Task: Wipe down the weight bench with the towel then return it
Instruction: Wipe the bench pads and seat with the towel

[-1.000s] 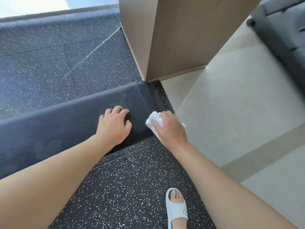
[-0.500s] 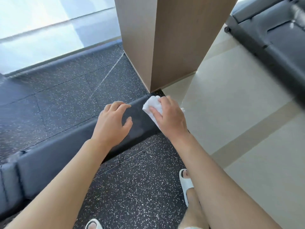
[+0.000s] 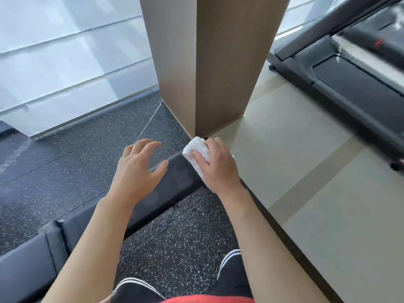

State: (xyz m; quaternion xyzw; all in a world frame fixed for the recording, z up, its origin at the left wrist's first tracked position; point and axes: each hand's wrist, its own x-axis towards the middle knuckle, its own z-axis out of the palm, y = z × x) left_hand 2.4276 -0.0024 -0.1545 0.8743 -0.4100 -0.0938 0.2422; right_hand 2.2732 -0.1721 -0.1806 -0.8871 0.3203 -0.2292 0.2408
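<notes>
The black padded weight bench (image 3: pixel 175 184) runs from the lower left up to the middle of the view. My right hand (image 3: pixel 216 167) grips a folded white towel (image 3: pixel 196 149) at the bench's far right end, fingers curled over it. My left hand (image 3: pixel 137 171) hovers over the pad just left of the towel, fingers spread and slightly bent, holding nothing. Whether it touches the pad I cannot tell.
A wood-clad pillar (image 3: pixel 207 62) rises right behind the bench end. Speckled black rubber floor (image 3: pixel 76 160) lies on both sides of the bench, pale tile floor (image 3: pixel 306 171) to the right. A black treadmill (image 3: pixel 349 73) stands at the upper right. A window wall (image 3: pixel 65 62) lines the back left.
The view has risen and pulled back, so the bench looks narrower. My right hand with the towel stays at the bench end. My left hand has lifted and spread its fingers.
</notes>
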